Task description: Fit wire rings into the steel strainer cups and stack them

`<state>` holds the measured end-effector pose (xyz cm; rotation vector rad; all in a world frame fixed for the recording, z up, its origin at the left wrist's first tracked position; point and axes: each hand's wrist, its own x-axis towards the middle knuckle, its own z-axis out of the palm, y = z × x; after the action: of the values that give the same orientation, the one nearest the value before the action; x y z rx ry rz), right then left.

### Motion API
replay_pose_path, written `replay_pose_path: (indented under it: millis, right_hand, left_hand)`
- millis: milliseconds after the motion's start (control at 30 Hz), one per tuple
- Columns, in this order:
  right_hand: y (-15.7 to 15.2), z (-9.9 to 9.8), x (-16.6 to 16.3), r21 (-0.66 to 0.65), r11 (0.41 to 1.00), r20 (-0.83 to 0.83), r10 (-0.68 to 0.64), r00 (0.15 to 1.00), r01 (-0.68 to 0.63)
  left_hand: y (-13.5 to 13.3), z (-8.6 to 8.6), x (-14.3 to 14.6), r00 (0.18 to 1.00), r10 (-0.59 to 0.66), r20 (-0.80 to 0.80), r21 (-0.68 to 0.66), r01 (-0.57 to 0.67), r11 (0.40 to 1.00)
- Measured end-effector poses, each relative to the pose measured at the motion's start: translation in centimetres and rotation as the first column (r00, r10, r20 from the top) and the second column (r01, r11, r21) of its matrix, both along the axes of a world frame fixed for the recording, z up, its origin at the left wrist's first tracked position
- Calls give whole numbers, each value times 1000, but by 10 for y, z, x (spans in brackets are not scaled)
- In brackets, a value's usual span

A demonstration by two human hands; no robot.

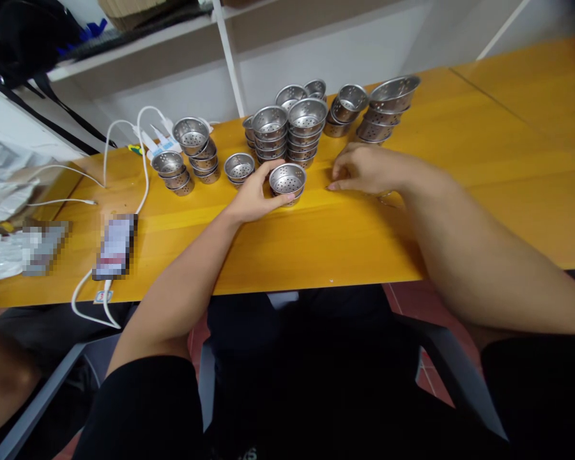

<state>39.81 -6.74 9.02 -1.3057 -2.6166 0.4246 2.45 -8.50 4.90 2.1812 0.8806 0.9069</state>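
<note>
On the yellow table (316, 243), the left hand (253, 195) curls around a perforated metal cup (287, 182), fingers wrapped on its side. Just to its right, the right hand (364, 169) rests fingertips pinched together on the wood, before stacks of cups (287, 131)

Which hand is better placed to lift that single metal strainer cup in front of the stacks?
Probably the left hand: it already curls around the strainer cup. The right hand rests on the table beside it, apart from it.
</note>
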Motion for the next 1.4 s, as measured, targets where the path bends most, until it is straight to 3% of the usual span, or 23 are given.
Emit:
replay_pose_path:
  millis: [100,167,333,400,533,633,767,867,967,1233,1400]
  right_hand:
    - [-7,4,-3,27,999,-38,-20,999,21]
    - [-17,8,-10,82,996,-156,-30,987,43]
    - [-37,9,-44,74,995,-521,101,847,-73]
    - [-37,4,-55,95,988,-555,152,818,-119]
    - [-31,-7,-62,118,989,-574,145,806,-94]
    - [-30,-11,-62,122,989,-575,140,806,-85]
    - [-30,-11,-59,149,986,-567,147,811,-75]
    - [-30,-10,-54,172,982,-563,162,810,-77]
    - [-29,-10,-51,163,984,-560,150,815,-69]
    - [-27,-12,-52,152,986,-566,145,812,-70]
    - [-25,-15,-52,133,990,-567,110,816,-41]
  left_hand:
    - [1,0,1,1000,-7,-10,-30,7,1000]
    - [3,-1,1,1000,-10,-3,-32,10,999]
    - [6,-3,1,1000,15,13,-29,-15,999]
    - [7,-3,2,1000,14,13,-46,-13,999]
    - [9,-9,3,999,-23,26,-113,26,993]
    - [9,-11,2,1000,10,-15,-61,-11,998]
    - [0,12,-5,985,108,-135,171,-85,982]
    - [-2,36,-19,965,247,-83,289,-214,933]
    - [6,44,-37,922,385,-32,323,-355,877]
    - [27,5,-56,878,463,-124,206,-434,877]
    - [28,4,-52,847,514,-137,188,-487,853]
